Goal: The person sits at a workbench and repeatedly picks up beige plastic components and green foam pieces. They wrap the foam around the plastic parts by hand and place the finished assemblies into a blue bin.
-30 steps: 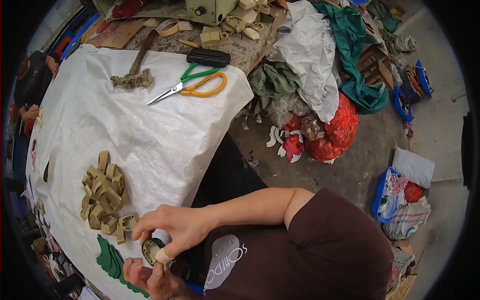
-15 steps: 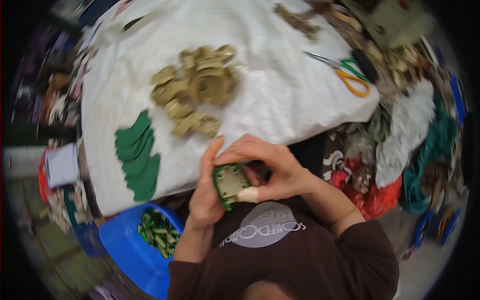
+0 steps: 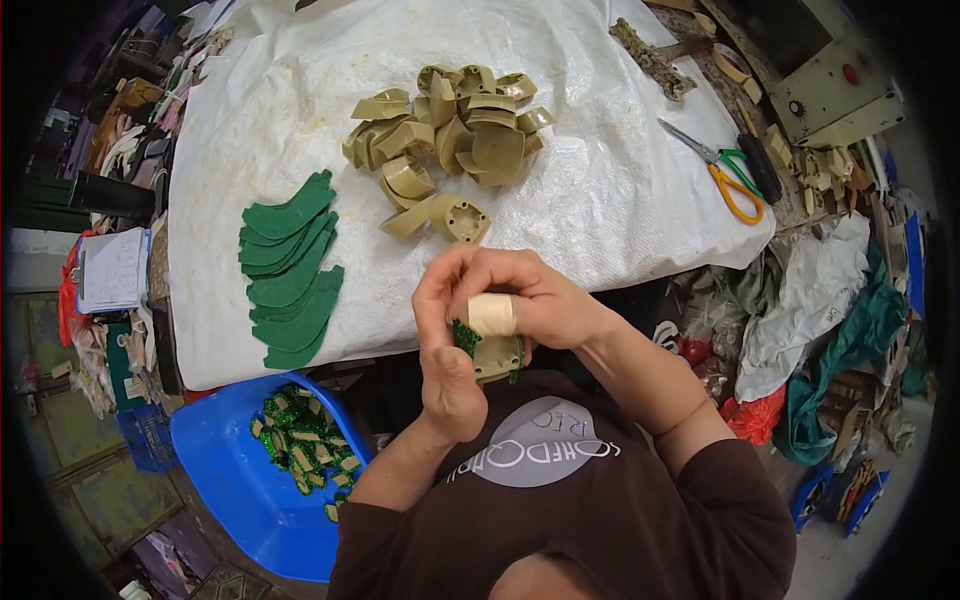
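Note:
Both hands hold a beige plastic shoe heel (image 3: 497, 358) with glittery green covering at its edge, close in front of my chest. My left hand (image 3: 450, 385) grips it from the left side. Across its top lies my right hand (image 3: 545, 305), the thumb wrapped in beige tape and pressed on the rim; part of the heel is hidden beneath. Beyond the hands, a pile of bare beige heels (image 3: 497, 155) rests on the white-covered table (image 3: 590, 200). Left of the pile, several curved green cut pieces (image 3: 290, 290) overlap in a row.
A blue basin (image 3: 235, 480) with several green-glitter-covered heels (image 3: 300, 432) stands below the table's left corner. Scissors (image 3: 715, 165) with green and orange handles lie at the right, beside a black-handled tool (image 3: 760, 168). Crumpled bags (image 3: 810, 300) and scraps crowd the right side.
The heel has turned in my hands, and the right thumb has moved up over its top edge. My view has shifted, so the table things appear farther right.

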Available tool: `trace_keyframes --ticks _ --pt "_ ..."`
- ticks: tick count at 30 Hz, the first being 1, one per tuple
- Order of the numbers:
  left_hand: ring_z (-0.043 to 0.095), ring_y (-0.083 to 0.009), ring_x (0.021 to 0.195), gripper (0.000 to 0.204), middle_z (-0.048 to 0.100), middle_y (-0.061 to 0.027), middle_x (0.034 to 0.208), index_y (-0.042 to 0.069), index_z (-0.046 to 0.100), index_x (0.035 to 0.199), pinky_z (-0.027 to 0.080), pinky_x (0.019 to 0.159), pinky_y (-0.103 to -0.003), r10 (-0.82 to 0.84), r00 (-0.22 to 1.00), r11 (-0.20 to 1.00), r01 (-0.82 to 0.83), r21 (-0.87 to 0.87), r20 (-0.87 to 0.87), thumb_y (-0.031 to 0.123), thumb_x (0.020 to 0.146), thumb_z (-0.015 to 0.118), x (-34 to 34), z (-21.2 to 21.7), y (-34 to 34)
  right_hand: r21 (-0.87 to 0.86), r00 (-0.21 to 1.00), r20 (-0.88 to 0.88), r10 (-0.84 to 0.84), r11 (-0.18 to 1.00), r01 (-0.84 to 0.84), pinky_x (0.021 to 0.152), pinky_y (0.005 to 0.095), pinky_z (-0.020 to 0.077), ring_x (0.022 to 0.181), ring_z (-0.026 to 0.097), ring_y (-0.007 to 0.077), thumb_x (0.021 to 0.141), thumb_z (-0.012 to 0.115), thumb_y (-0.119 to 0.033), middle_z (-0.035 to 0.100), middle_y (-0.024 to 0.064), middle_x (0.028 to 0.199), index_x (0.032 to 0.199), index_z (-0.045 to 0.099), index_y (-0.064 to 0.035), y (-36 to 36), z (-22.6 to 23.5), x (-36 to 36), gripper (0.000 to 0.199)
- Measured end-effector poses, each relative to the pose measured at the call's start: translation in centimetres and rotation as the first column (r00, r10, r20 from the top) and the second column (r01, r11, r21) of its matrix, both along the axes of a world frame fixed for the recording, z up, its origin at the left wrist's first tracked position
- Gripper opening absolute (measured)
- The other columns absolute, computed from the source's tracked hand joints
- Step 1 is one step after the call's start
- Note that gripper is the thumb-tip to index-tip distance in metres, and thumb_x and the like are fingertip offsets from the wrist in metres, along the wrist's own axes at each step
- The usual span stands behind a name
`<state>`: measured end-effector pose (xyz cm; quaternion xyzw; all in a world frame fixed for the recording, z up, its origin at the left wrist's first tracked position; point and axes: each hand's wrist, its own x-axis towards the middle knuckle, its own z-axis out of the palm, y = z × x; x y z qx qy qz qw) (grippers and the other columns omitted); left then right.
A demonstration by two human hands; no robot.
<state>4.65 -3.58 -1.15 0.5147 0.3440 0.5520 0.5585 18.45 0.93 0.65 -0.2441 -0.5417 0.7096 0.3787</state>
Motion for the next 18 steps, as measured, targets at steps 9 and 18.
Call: trace_keyframes --ticks 9,18 --pt "0.047 -0.0158 0.106 0.043 0.043 -0.0105 0.118 0.003 0.033 0.128 0.039 0.092 -0.031 0.117 0.965 0.987 -0.087 -0.136 0.236 0.031 0.096 0.04 0.2 0.5 0.4 0.152 0.955 -0.067 -0.29 0.943 0.297 0.097 0.0348 0.0334 0.109 0.047 0.0234 0.094 0.047 -0.021 0.051 0.0099 0.115 0.118 0.054 -0.0063 -2.7 -1.7 -2.1 0.029" --pt "0.049 -0.0155 0.099 0.042 0.046 -0.0066 0.113 0.009 0.031 0.132 0.041 0.086 -0.031 0.162 0.979 0.984 -0.152 -0.093 0.12 0.027 0.096 0.038 0.4 0.3 -0.1 0.488 0.868 0.008 -0.497 0.759 0.43 0.085 0.0318 0.043 0.096 0.054 0.0235 0.094 0.044 -0.02 0.053 0.0133 0.109 0.124 0.051 -0.004 -2.7 -2.6 -3.1 0.035"
